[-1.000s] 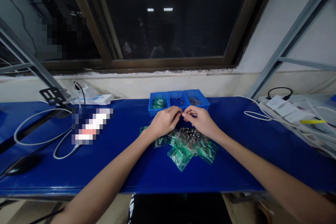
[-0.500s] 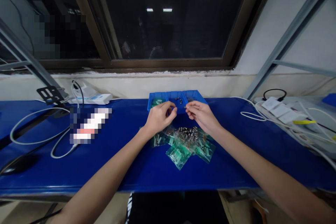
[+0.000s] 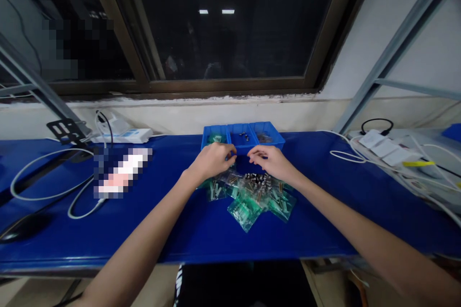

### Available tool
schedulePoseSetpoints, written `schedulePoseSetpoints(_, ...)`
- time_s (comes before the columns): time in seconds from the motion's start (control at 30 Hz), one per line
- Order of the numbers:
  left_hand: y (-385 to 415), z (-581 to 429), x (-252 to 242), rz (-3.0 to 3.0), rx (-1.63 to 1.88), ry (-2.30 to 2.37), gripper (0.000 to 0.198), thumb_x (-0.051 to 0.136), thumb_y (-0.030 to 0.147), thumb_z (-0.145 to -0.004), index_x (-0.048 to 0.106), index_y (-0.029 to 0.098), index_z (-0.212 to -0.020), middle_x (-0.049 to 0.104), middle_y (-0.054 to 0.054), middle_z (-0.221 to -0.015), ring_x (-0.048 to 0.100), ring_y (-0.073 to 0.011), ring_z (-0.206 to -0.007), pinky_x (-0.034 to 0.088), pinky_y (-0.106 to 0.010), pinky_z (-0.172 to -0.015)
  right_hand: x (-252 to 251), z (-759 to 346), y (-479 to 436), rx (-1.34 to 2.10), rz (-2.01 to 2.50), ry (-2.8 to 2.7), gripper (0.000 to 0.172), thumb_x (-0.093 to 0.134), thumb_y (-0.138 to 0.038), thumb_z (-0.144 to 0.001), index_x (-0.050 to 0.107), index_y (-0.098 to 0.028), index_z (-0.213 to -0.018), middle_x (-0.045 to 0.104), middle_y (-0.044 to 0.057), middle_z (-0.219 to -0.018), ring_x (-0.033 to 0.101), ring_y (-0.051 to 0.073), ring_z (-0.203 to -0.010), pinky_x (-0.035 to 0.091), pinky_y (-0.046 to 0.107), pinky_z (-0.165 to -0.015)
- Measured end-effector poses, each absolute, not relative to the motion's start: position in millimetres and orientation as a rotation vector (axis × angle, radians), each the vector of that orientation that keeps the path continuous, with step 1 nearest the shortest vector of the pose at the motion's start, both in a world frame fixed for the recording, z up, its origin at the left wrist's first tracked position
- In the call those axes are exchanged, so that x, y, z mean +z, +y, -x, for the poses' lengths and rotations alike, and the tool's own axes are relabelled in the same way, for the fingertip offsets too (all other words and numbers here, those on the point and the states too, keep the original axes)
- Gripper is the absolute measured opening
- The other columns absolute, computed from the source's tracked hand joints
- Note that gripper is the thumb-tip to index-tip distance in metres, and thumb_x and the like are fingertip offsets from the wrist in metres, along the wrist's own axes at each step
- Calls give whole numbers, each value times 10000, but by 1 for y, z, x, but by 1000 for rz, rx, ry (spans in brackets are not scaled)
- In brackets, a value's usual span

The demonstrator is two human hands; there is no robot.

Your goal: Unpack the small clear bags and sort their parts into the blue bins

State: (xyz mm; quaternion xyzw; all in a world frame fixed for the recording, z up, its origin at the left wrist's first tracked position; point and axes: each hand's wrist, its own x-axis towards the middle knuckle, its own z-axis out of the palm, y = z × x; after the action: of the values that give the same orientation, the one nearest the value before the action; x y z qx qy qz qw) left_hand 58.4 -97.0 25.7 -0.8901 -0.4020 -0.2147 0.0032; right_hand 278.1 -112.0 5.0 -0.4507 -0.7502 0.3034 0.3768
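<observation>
My left hand (image 3: 215, 159) hovers over the near edge of the blue bin set, its fingers curled and a small gap showing between thumb and forefinger. No object is visible in it. Facing it, my right hand (image 3: 274, 161) has thumb and fingers drawn together; whatever they may pinch is too small to make out. Beneath both hands lie a pile of small black-and-silver metal parts (image 3: 257, 180) and several green-tinted plastic bags (image 3: 245, 211) with small pieces inside. Just beyond are three joined blue bins (image 3: 237, 128), holding green bags, a few metal parts and clear bags.
A blue tabletop (image 3: 216, 244) carries everything. To the left are a pixelated object (image 3: 124, 172), a white cable, a power strip (image 3: 140, 135) and a black mouse (image 3: 25, 228). White adapters (image 3: 391, 146) and tangled cables sit at the right. A window (image 3: 230, 48) rises behind.
Both hands have drawn back slightly toward me, uncovering more of the bins. A small item at my right fingertips no longer shows clearly. The camera view has shifted a little.
</observation>
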Motion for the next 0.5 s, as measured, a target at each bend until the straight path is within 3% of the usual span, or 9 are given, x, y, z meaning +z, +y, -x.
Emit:
schedulePoseSetpoints(0.17, -97, -58, 18, 2663, -468, -1255, 220, 652, 373, -773, 690, 161, -815, 633, -91, -656, 602, -221, -564, 426, -315, -512, 0, -273, -118, 285, 1112, -2267, 174, 526, -182, -904, 699, -196, -893, 717, 60, -865, 626, 209, -814, 452, 358, -753)
schedulePoseSetpoints(0.4, -105, -68, 16, 2686, -300, -1219, 277, 702, 410, -778, 678, 143, -847, 673, -127, -805, 645, -249, -651, 433, -309, -512, -3, -272, -121, 244, 1112, -2374, 165, 526, -186, -923, 690, -207, -922, 713, 64, -904, 627, 230, -891, 443, 359, -777)
schedulePoseSetpoints(0.5, -108, -72, 17, 2722, -285, -1209, 228, 673, 350, -791, 671, 140, -880, 685, -133, -847, 656, -255, -686, 425, -304, -512, -4, -272, -121, 238, 1104, -2396, 172, 519, -178, -927, 690, -201, -923, 715, 73, -914, 627, 235, -892, 446, 367, -784)
